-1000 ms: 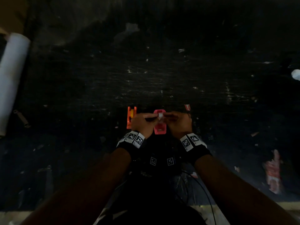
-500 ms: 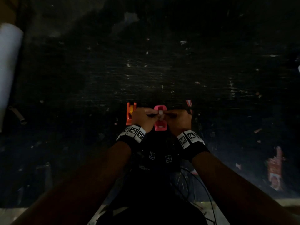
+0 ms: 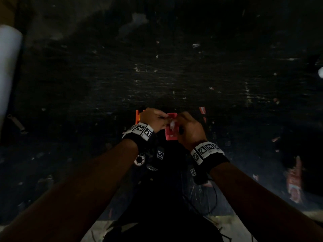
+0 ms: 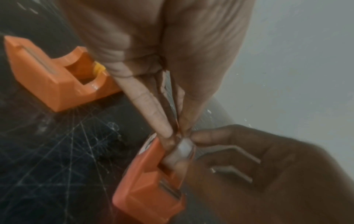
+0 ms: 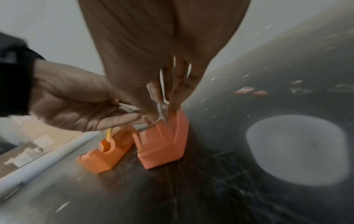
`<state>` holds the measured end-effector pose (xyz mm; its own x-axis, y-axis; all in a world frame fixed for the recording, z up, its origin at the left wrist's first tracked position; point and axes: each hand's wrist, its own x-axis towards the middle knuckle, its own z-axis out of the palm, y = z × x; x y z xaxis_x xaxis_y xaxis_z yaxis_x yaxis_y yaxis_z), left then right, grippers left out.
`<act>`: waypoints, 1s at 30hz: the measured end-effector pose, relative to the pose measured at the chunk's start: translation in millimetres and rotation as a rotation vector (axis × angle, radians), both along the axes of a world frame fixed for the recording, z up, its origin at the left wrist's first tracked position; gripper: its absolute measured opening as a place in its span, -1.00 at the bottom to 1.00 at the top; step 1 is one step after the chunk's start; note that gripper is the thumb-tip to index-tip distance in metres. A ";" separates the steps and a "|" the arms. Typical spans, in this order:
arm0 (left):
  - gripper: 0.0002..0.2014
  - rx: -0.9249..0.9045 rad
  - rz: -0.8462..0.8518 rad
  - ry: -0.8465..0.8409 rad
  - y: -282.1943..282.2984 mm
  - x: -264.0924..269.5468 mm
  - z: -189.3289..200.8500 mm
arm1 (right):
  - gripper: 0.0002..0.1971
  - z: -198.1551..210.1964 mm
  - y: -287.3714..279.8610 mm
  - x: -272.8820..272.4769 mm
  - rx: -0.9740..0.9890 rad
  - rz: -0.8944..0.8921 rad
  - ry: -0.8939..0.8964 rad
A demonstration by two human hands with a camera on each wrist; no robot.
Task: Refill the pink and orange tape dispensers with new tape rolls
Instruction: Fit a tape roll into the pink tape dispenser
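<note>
both hands [image 3: 172, 124] pinching clear tape [image 3: 172, 124]

Dim light, dark scratched work surface [image 3: 157, 81] flecked with scraps, pale wall [image 4: 306, 60] behind

Count: 2 tape dispensers on the desk [image 3: 174, 75], one pink dispenser [image 3: 170, 135] and one orange dispenser [image 3: 137, 117]. 2 hands in frame, left hand [image 3: 153, 121] and right hand [image 3: 189, 131]. 1 white paper roll [image 3: 8, 70] at desk edge, 1 clear tape strip [image 5: 161, 111].
</note>
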<state>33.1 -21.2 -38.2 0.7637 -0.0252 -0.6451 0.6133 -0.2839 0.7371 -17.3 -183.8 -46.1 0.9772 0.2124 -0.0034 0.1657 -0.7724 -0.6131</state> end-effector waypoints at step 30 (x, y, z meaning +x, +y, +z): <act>-0.20 0.370 -0.779 -0.664 21.2 -26.5 -18.2 | -0.88 -1.9 0.7 -39.5 -0.108 0.087 -0.099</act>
